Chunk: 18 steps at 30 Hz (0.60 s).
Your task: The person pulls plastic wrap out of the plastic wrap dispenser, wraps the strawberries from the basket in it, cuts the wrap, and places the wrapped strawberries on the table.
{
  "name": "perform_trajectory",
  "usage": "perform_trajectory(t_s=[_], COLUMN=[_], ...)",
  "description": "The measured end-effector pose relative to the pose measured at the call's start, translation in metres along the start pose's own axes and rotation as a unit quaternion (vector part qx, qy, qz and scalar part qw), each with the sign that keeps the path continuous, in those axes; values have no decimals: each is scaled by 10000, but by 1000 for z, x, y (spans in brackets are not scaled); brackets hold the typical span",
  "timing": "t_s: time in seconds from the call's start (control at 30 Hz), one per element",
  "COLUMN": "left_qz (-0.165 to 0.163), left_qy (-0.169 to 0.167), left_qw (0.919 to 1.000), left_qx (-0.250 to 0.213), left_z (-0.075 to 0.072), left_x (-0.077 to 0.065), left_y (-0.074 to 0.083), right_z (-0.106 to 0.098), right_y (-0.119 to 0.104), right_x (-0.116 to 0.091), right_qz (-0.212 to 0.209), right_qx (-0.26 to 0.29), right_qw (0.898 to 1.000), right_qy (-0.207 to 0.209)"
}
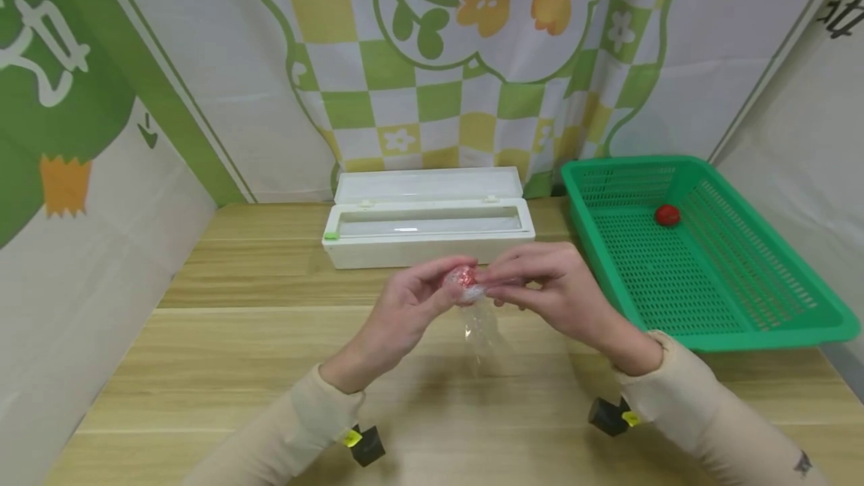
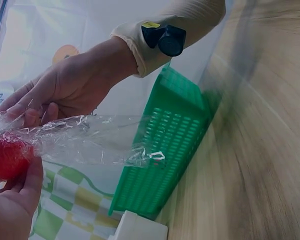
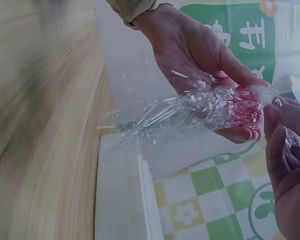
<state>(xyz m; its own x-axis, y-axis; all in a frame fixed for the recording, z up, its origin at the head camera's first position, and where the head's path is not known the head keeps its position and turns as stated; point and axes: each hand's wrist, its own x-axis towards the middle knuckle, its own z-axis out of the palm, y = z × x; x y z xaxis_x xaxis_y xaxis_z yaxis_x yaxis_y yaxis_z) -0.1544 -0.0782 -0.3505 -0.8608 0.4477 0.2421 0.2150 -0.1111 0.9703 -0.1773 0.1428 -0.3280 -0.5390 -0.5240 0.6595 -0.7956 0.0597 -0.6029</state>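
In the head view my left hand (image 1: pixel 409 304) holds a small, round, tomato-like red item (image 1: pixel 464 277) wrapped in clear cling film, between thumb and fingers. Right beside it, my right hand (image 1: pixel 550 281) pinches gathered film at the item's right side. A loose tail of cling film (image 1: pixel 481 332) hangs below the hands. The left wrist view shows the red item (image 2: pixel 10 156) with crinkled film (image 2: pixel 90 140) stretching away from it. In the right wrist view, the wrapped red item (image 3: pixel 247 107) lies against the left palm, and the right fingertips (image 3: pixel 272 120) grasp the film's edge.
Behind the hands stands a white cling film dispenser (image 1: pixel 432 252) with its lid raised and a roll inside. To the right, a green plastic basket (image 1: pixel 763 340) holds another red item (image 1: pixel 667 215). A patterned curtain (image 1: pixel 439 107) hangs behind the wooden table (image 1: pixel 223 366).
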Motion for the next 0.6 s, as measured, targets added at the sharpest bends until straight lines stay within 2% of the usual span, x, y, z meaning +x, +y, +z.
perform_trajectory(t_s=[0.1, 0.3, 0.5, 0.6], left_qz=[-36, -233, -160, -129], left_qy=[-21, 17, -112, -101], left_qw=[10000, 9997, 9996, 9995], left_qx=[-38, 2, -212, -274], left_z=[0, -2, -3, -4], left_x=[0, -1, -1, -1], left_y=[0, 0, -1, -2], right_z=[-2, -4, -3, 0], right_y=[2, 1, -2, -4], right_x=[0, 0, 0, 0], right_qz=[-88, 422, 636, 901], right_qx=[218, 97, 166, 257], right_qw=[9993, 9969, 9968, 9953], right_qy=[-285, -654, -447, -239])
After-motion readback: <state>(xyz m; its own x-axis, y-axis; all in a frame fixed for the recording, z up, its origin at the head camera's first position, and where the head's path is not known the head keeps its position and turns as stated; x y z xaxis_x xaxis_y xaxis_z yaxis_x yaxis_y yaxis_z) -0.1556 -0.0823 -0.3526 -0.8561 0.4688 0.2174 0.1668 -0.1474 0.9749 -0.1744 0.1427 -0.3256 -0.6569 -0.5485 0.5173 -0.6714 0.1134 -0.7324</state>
